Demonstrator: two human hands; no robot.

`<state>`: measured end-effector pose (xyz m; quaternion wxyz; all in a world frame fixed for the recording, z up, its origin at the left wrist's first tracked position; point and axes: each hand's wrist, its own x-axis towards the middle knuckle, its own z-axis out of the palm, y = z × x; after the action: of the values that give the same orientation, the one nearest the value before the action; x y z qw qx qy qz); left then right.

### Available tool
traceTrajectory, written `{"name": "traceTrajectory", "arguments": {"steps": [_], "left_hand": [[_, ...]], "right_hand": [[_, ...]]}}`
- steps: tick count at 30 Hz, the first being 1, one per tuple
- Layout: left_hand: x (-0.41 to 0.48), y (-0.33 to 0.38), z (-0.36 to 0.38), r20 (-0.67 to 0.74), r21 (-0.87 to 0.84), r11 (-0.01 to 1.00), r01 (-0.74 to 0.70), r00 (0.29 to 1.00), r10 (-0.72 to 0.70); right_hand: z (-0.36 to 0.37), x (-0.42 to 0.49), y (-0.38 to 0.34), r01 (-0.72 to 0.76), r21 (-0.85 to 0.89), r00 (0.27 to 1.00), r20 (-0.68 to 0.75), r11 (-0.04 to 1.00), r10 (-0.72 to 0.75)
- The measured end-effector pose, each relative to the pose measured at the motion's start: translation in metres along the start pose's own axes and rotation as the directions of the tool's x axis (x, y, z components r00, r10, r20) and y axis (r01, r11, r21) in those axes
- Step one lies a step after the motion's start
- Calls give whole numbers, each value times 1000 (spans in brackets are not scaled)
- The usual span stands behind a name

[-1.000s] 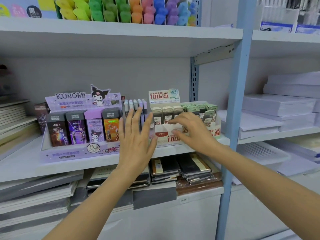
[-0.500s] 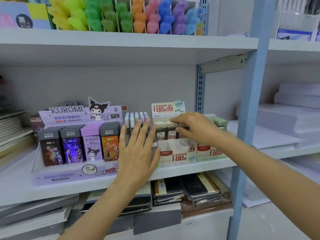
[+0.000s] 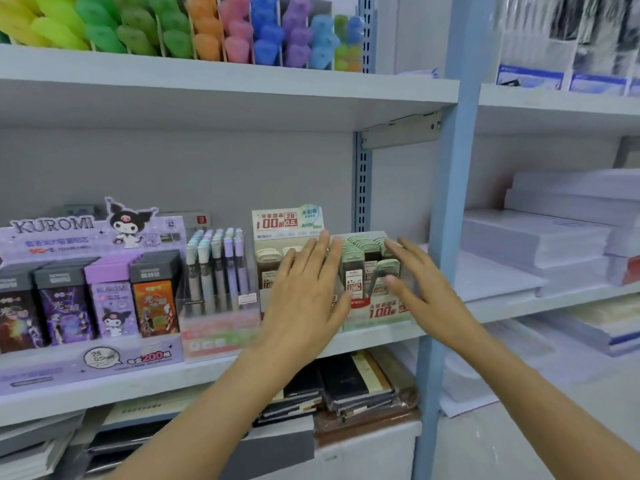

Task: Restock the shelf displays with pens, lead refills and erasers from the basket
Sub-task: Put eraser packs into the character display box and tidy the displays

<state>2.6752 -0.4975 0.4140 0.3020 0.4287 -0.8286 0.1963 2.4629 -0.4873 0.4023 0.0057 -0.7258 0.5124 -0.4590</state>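
A pale blue post (image 3: pixel 450 202) is standing right of centre, carrying white shelf boards (image 3: pixel 207 95) on both sides. A grey back panel (image 3: pixel 173 168) is closing the far side, a slotted rail (image 3: pixel 362 188) running down it. Even light is falling.

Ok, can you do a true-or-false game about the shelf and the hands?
1. The left hand and the right hand are both open and hold nothing. True.
2. The Kuromi display stands to the right of the pens. False: it stands to their left.
3. Rainbow-coloured things sit on the shelf above. True.
4. The left hand is in front of the Kuromi display. False: it is in front of the beige lead refill box.
5. White paper stacks lie to the right of the blue post. True.
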Motion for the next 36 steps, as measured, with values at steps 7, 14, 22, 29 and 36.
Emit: {"name": "traceTrajectory", "arguments": {"steps": [7, 14, 22, 29, 36], "left_hand": [[6, 8, 7, 8, -62, 998, -7, 1000, 8], [11, 6, 1, -12, -103, 995, -5, 1000, 3], [14, 6, 2, -31, -113, 993, 14, 999, -17], [13, 7, 2, -52, -122, 992, 14, 998, -20], [12, 7, 2, -61, -138, 990, 13, 998, -22]], "right_hand": [[-15, 20, -6, 245, -84, 961, -113, 966, -254], [-56, 43, -22, 311, 83, 905, -330, 947, -268], [-28, 44, -9, 300, -38, 948, -103, 953, -302], [-29, 56, -15, 290, -70, 956, -31, 954, -293], [-63, 43, -19, 328, -70, 921, -198, 942, -335]]}}
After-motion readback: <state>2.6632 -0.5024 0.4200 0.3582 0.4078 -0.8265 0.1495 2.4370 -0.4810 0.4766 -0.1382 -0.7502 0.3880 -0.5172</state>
